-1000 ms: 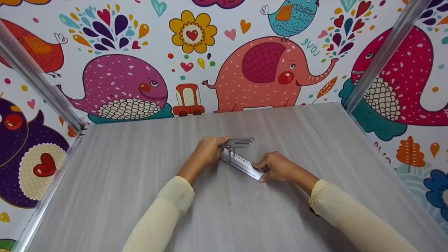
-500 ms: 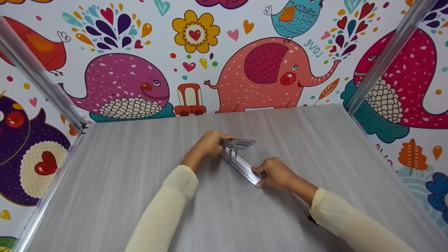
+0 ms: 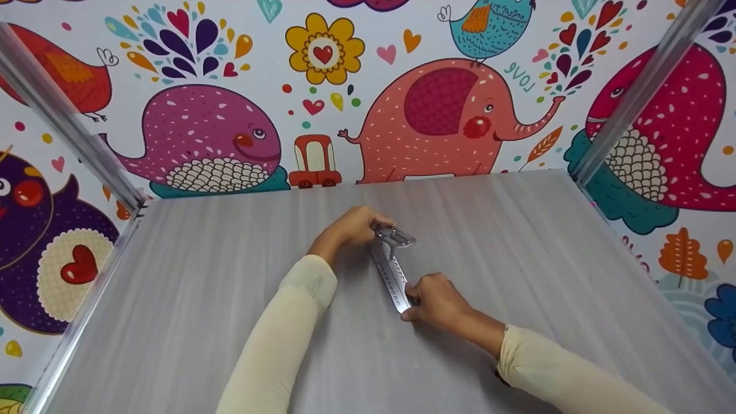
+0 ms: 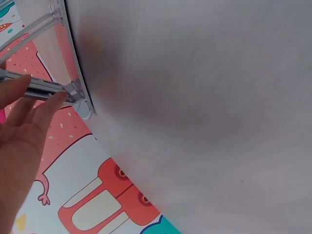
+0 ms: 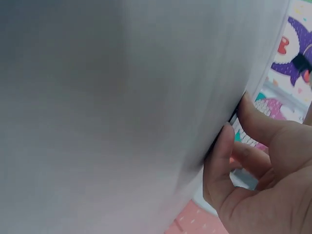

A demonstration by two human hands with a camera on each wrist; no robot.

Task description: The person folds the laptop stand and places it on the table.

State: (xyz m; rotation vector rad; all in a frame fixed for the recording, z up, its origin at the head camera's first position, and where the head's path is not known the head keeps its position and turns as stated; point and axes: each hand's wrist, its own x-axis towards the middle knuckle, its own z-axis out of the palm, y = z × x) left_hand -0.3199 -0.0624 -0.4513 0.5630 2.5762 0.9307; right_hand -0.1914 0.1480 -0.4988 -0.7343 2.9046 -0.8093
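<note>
A silver folding metal stand (image 3: 386, 282) lies on the grey table in the head view. Rows of notches run along its long base, and a slotted upper arm (image 3: 399, 237) is raised over the far end on thin struts. My left hand (image 3: 357, 224) grips the stand at that far end; in the left wrist view the fingers (image 4: 46, 109) and thumb pinch a grey bar. At the near end, my right hand (image 3: 440, 302) pinches the base between thumb and fingers. The right wrist view shows the thumb and fingers (image 5: 219, 156) at the tabletop, with most of the stand hidden.
The grey wood-grain table (image 3: 190, 299) stretches around both hands. A wall with cartoon animals (image 3: 431, 126) rises behind its far edge. Metal posts (image 3: 627, 98) stand at the far left and far right corners.
The stand has turned on the table, its near end swinging left and closer to me. My right hand has moved that way with it, while my left hand has shifted slightly right and farther away.
</note>
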